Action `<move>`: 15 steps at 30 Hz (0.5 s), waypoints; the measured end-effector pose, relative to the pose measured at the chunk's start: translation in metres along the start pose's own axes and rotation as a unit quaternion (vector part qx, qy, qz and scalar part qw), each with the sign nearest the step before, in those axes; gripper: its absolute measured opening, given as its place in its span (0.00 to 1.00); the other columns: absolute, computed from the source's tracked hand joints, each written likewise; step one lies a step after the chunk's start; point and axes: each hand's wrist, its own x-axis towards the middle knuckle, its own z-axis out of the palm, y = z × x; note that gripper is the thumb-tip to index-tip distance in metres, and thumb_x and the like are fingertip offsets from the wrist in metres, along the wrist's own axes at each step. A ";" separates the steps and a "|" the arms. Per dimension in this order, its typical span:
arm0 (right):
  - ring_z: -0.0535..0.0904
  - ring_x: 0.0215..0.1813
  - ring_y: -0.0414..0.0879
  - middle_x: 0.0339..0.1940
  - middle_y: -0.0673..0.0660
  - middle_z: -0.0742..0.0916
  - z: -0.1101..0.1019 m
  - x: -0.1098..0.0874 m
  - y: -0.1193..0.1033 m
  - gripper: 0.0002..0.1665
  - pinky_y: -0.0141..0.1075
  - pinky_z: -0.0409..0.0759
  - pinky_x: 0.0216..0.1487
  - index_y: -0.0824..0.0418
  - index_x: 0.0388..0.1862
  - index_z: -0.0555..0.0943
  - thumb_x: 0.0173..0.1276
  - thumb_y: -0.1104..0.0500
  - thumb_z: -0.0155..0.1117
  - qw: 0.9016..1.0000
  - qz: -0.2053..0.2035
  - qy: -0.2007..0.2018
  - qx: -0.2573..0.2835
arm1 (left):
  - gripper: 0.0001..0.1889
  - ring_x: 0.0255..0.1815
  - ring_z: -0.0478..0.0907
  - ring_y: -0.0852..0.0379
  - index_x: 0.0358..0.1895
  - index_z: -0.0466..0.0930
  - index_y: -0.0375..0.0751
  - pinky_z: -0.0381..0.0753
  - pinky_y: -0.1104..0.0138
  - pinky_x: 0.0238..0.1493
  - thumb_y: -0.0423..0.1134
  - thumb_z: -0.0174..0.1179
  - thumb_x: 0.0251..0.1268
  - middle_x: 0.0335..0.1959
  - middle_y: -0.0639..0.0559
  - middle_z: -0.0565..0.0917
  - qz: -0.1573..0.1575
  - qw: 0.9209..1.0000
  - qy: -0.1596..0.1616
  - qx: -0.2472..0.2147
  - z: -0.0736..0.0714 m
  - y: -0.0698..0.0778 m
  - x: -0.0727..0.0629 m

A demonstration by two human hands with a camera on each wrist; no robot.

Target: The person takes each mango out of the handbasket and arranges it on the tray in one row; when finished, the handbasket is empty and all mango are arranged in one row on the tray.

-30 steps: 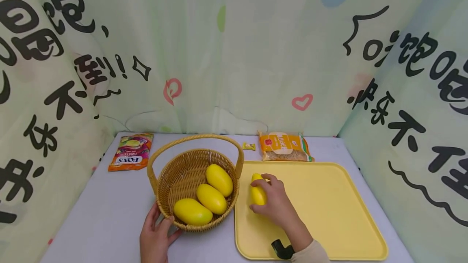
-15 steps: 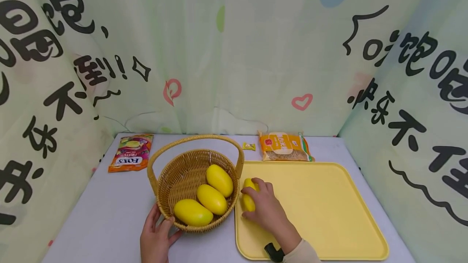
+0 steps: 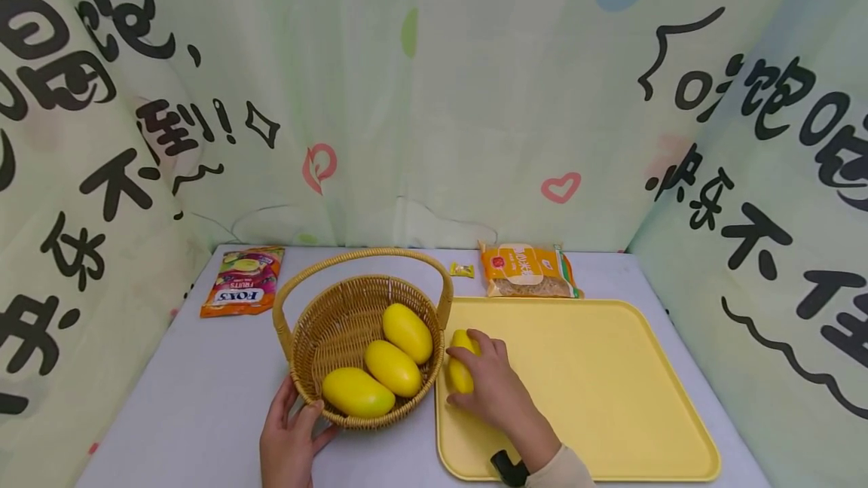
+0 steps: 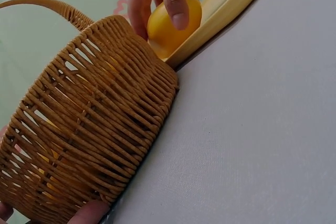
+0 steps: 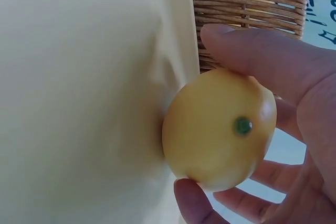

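A yellow mango (image 3: 461,379) with a green stem end (image 5: 243,125) is between the thumb and fingers of my right hand (image 3: 498,390). It sits at the left edge of the yellow tray (image 3: 583,390), close beside the wicker basket (image 3: 332,322). Inside the basket lie three more yellow mangoes (image 3: 393,369), toward its right and near sides. My left hand (image 3: 288,435) grips the basket at its near left side, with the thumb at the rim. In the left wrist view, only parts of that hand show, including the thumb (image 4: 90,212) against the basket's weave.
The basket's tall arched handle (image 3: 369,253) stands up over it. Behind are a candy bag (image 3: 244,282) at the left, a small yellow packet (image 3: 462,271) and an orange bag (image 3: 530,271) behind the tray. Printed curtains (image 3: 475,96) enclose the white table (image 3: 183,382).
My right hand has carried the mango a little left across the tray, closer to the basket, and has since stayed there. My left hand and the basket have kept their place.
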 end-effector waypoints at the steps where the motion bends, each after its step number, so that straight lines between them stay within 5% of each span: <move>1: 0.67 0.72 0.65 0.78 0.66 0.71 0.000 -0.001 0.000 0.39 0.56 0.86 0.62 0.51 0.65 0.85 0.53 0.51 0.88 1.000 -0.001 0.002 0.003 | 0.43 0.80 0.64 0.34 0.89 0.43 0.53 0.91 0.46 0.52 0.37 0.55 0.78 0.88 0.40 0.49 0.000 1.000 0.001 0.000 0.000 0.000 0.000; 15: 0.66 0.76 0.67 0.80 0.67 0.70 -0.011 -0.005 0.006 0.48 0.59 0.84 0.64 0.50 0.75 0.77 0.56 0.45 0.85 0.998 0.008 0.023 0.050 | 0.42 0.79 0.65 0.34 0.89 0.43 0.51 0.91 0.46 0.52 0.37 0.55 0.79 0.88 0.39 0.49 0.005 1.000 0.005 -0.005 0.001 0.002 -0.002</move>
